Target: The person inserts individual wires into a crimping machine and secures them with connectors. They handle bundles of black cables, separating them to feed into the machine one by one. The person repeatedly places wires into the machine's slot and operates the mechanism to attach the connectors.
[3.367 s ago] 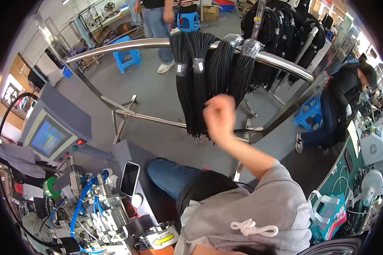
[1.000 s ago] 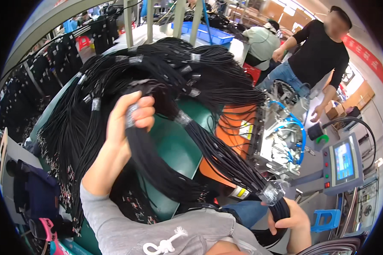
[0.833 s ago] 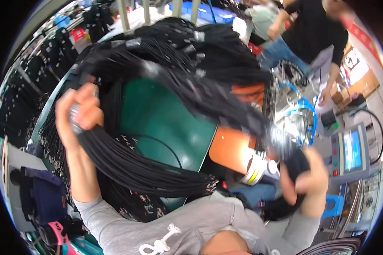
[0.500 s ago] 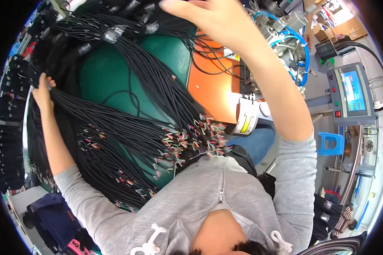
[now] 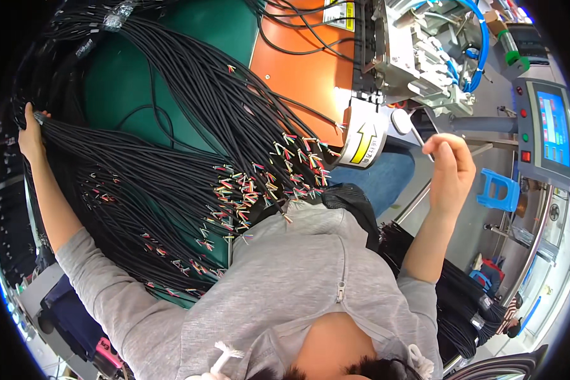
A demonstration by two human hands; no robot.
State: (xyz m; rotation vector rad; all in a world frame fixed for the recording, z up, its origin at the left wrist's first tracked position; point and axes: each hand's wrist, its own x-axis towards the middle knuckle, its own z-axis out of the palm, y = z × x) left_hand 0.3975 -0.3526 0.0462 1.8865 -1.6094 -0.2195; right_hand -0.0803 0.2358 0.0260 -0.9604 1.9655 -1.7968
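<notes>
Black cables (image 5: 139,166) with stripped ends of coloured wires lie in a long bundle, running from the far left toward my lap. At the far end of this bundle, my left hand (image 5: 31,138) is closed around it, near a band of clear wrap. Another cable bundle (image 5: 202,82), wrapped with clear film (image 5: 115,18), slants beside it, its wire ends fanned out at my waist. My right hand (image 5: 451,172) is raised at the right, away from the cables, with bent fingers near the thumb. A thin pale rod passes near its fingertips; whatever the fingers hold, if anything, cannot be made out.
The cables rest on a green surface (image 5: 117,82) beside an orange plate (image 5: 297,82). A white curved guard (image 5: 364,136) with a yellow arrow stands before a metal machine with blue tubes (image 5: 481,44). Farther right are a control screen (image 5: 551,130) and a blue stool (image 5: 497,189).
My right hand has come down and back from the far side to the right of the guard. My left hand still grips the bundle. The whole view has shifted.
</notes>
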